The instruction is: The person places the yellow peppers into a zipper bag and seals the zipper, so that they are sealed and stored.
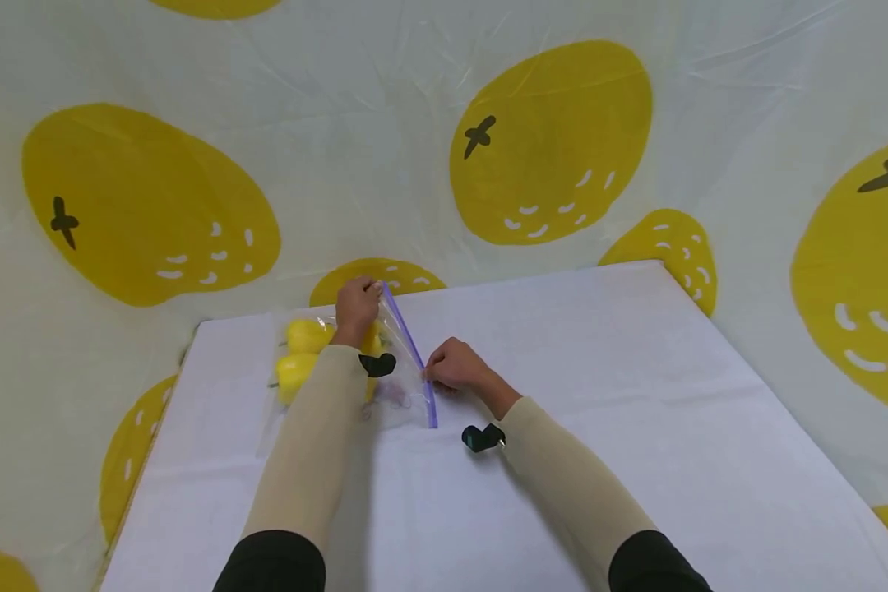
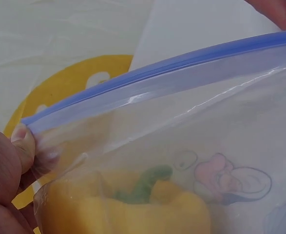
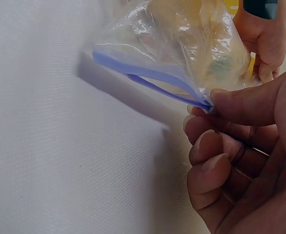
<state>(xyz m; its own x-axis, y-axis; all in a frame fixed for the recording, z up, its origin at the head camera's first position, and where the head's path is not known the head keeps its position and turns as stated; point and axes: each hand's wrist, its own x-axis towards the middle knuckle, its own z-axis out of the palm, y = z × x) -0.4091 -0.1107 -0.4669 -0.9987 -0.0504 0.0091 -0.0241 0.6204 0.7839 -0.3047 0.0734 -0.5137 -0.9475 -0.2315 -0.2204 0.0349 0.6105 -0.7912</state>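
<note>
A clear zip bag [image 1: 407,404] with a blue-purple zip strip [image 1: 404,326] lies toward the table's far left. Yellow bell peppers [image 1: 294,374] fill its left part; a green stem [image 2: 145,184] shows through the plastic, near a printed cartoon figure [image 2: 230,180]. My left hand [image 1: 357,311] pinches the bag's far corner, at the end of the strip. Partway along that strip, my right hand [image 1: 455,366] pinches it between thumb and index finger, at a small whitish slider [image 3: 206,101]. Between this pinch and the near end, the two zip edges stand apart. My left forearm hides some peppers.
The table [image 1: 622,378] wears a white cloth and extends to the right of the bag. Behind it hangs a pale sheet [image 1: 363,140] printed with large yellow fruit. Dark wrist cameras [image 1: 483,437] sit on both forearms.
</note>
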